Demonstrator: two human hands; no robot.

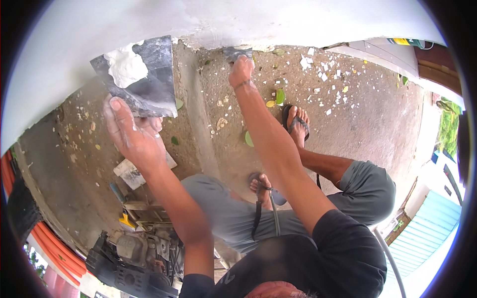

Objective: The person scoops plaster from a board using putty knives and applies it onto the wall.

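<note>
My left hand (131,131), smeared with white, grips the near edge of a dark, flat square board (160,62), thumb along it and fingers curled below. A thick lump of white putty (128,67) sits on the board's far left part. Further right, my right hand (241,70) is closed in a fist around a putty knife, whose handle is hidden inside it. The knife's wide grey blade (237,51) is at the foot of the white wall (303,22); whether it touches the wall I cannot tell.
White chips (324,77) and leaves (280,96) litter the concrete floor (367,119). A whitish flat piece (131,174) lies beneath my left forearm. At lower left are a black case of tools (131,268), a yellow-handled tool (127,220) and orange pipes (59,253). My sandalled feet are below.
</note>
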